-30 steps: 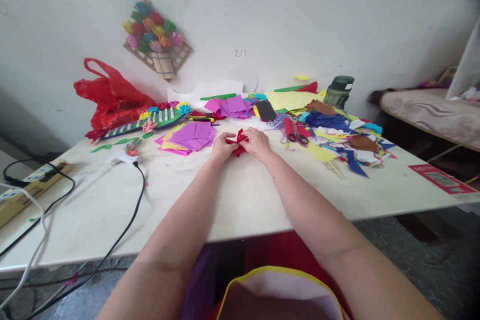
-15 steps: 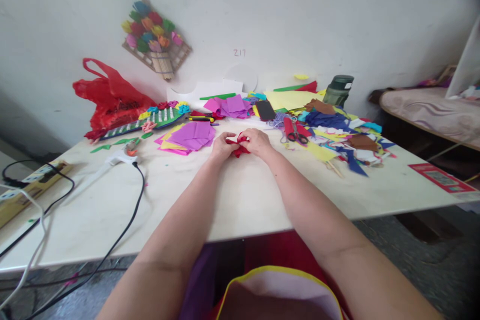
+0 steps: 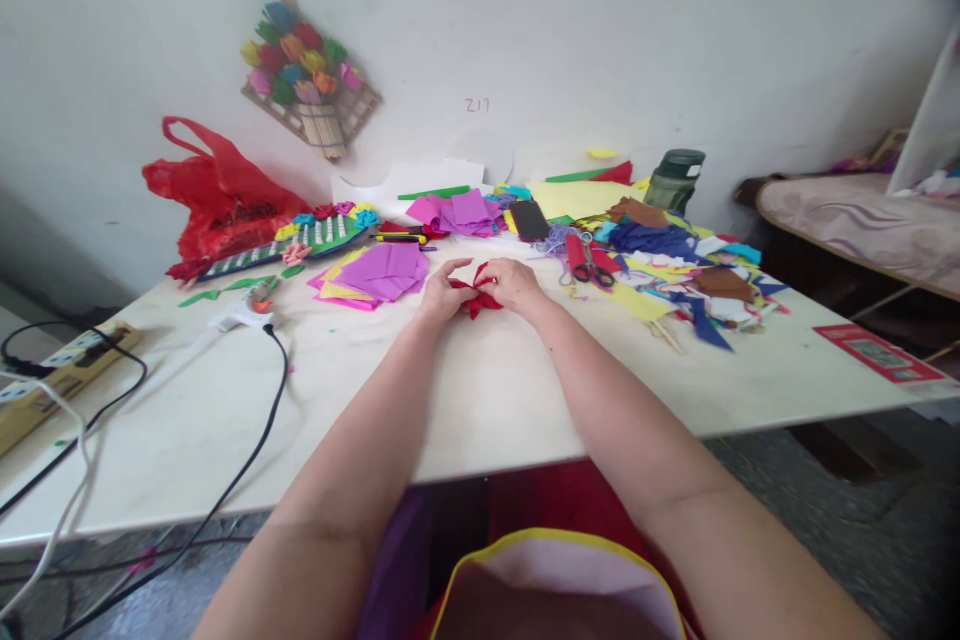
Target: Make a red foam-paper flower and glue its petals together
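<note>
Between my hands, at the middle of the table (image 3: 495,400), is a piece of crumpled red paper (image 3: 475,304) with pointed, petal-like folds. My left hand (image 3: 444,292) pinches its left side, and my right hand (image 3: 511,284) grips it from the right. Fingers cover part of the paper. Just left of my left hand lies a stack of purple paper squares (image 3: 386,270), with yellow and pink sheets under it. Right of my right hand, scissors (image 3: 592,265) rest on a red piece.
At left are a glue gun (image 3: 251,310) with a black cord, a power strip (image 3: 64,375) and a red plastic bag (image 3: 221,190). A phone (image 3: 530,220), paper scraps (image 3: 675,270) and a dark green bottle (image 3: 675,180) occupy the back and right.
The red paper is spread a little wider, with more of its points showing below my fingers. My left fingers have lifted and parted slightly.
</note>
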`<state>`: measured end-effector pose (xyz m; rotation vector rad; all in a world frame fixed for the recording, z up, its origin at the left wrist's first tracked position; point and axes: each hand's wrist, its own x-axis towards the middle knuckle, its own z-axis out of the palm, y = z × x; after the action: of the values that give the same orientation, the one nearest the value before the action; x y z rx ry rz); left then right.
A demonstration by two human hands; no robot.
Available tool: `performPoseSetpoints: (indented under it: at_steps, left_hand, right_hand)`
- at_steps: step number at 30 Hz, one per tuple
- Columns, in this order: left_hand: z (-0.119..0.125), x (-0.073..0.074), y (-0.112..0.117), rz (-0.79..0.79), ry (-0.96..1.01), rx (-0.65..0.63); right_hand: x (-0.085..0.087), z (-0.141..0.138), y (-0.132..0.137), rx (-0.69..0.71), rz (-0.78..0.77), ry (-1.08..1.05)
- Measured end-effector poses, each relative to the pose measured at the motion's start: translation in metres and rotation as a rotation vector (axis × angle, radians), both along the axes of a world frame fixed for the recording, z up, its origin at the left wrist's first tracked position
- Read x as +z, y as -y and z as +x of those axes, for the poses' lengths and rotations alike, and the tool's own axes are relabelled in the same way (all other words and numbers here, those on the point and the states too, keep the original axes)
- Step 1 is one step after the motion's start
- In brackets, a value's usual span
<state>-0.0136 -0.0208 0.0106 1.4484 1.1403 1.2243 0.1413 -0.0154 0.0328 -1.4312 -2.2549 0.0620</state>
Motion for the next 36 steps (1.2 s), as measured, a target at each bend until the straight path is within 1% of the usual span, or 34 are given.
performPoseSetpoints:
  at_steps: [3, 7, 11, 14, 22, 29, 32, 36]
  left_hand:
    - [-0.001, -0.002, -0.003, 0.005, 0.019, -0.055]
    - [-0.001, -0.001, -0.005, 0.006, 0.031, -0.053]
    - [-0.001, 0.003, -0.003, 0.029, 0.03, -0.072]
    - [-0.001, 0.003, -0.002, 0.038, 0.025, -0.083]
    - [-0.002, -0.003, -0.007, 0.052, 0.018, -0.046]
    - [0.0, 0.002, 0.0, 0.09, -0.075, -0.042]
    - [0.001, 0.001, -0.001, 0.086, -0.108, -0.049]
    - [0.002, -0.002, -0.004, 0.072, -0.138, -0.008]
  right_hand:
    - [0.004, -0.002, 0.004, -0.008, 0.028, 0.063]
    - [0.011, -0.007, 0.013, 0.01, 0.102, 0.186]
    - [0.014, -0.01, 0.017, 0.013, 0.134, 0.206]
    - [0.013, -0.01, 0.016, -0.014, 0.117, 0.171]
    - [0.009, -0.01, 0.013, -0.063, 0.059, 0.109]
    - [0.005, -0.009, 0.01, -0.151, 0.005, 0.083]
    - [0.005, -0.009, 0.01, -0.147, -0.019, 0.083]
    - [0.005, -0.009, 0.011, -0.149, -0.035, 0.08]
